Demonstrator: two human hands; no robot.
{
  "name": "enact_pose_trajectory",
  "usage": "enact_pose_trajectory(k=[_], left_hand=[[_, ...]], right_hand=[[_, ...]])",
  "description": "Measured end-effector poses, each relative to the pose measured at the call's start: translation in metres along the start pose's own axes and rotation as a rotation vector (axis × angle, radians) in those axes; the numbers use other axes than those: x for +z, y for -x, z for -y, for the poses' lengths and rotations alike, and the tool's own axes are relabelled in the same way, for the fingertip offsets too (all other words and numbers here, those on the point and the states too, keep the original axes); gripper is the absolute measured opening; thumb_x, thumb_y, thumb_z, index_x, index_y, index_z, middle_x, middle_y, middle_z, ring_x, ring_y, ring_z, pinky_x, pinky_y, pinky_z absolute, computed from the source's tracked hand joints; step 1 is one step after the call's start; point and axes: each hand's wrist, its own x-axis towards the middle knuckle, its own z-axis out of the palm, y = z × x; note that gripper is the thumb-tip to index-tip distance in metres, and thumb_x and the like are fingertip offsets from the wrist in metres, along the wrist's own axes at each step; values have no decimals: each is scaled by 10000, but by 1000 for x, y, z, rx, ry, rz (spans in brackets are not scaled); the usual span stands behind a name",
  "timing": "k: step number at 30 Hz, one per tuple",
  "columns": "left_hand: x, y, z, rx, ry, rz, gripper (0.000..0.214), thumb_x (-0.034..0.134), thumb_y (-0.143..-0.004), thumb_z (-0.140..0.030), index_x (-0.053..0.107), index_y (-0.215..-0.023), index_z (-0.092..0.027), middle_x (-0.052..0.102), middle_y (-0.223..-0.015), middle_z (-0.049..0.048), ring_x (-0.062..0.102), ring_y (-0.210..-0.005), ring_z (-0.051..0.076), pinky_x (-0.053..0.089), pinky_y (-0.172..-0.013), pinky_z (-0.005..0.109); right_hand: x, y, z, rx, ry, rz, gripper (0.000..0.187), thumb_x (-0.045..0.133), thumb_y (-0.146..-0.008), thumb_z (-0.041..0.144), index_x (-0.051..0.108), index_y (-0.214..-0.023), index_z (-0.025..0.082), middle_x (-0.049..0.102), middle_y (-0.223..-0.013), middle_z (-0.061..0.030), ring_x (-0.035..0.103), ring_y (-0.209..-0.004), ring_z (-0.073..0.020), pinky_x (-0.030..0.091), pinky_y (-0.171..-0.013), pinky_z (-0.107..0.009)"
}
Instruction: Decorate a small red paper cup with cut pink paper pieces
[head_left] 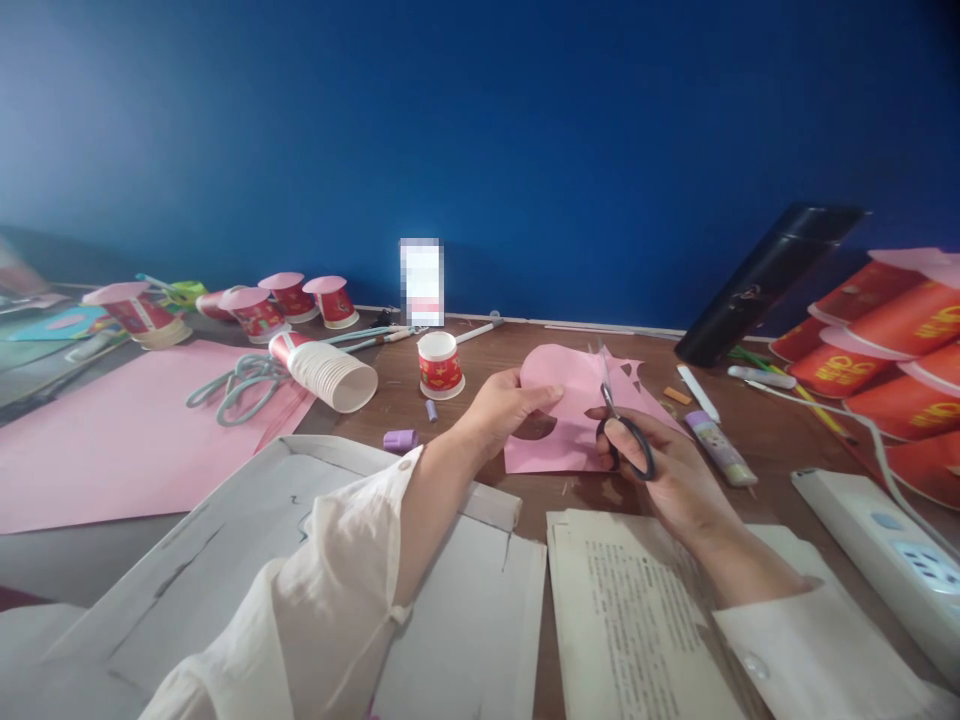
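My left hand (501, 410) pinches a sheet of pink paper (570, 440) near its rounded upper left edge, thumb on top. The sheet has curved cut-outs along its lower left and ragged points at its upper right. In my right hand (667, 470) are scissors (634, 445) with black handles, fingers through the loops. Their blades point up and away, at the paper's right part. A red patterned paper cup (441, 366) with a white rim stands just beyond my left hand. A glue stick (720, 447) lies to the right of my right hand.
Nested paper cups (334, 375) lie beside grey-green-handled scissors (244, 388) and large pink paper (112, 440). Cups with pink discs (330, 300) stand at the back left. Red cups (900, 330) are stacked at right, near a black cylinder (765, 285) and a power strip (885, 550).
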Motion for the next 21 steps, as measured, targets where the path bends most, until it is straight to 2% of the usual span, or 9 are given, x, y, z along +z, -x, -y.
enact_pose_trajectory(k=[10, 21], left_hand=[[-5, -10, 6, 44, -9, 3, 306, 869, -671, -263, 699, -880, -118, 705, -811, 79, 651, -721, 166, 523, -767, 340], [-7, -8, 4, 33, -55, -9, 265, 824, -723, -274, 696, -905, -129, 722, -866, 102, 670, -750, 189, 529, -792, 371]], right_hand=[[0, 1, 5, 42, 47, -8, 517, 748, -743, 638, 739, -1053, 224, 613, -686, -6, 535, -543, -140, 472, -465, -280], [2, 4, 10, 1, 127, -54, 542, 725, -745, 669, 759, -1041, 216, 609, -691, -20, 528, -591, -141, 460, -485, -271]])
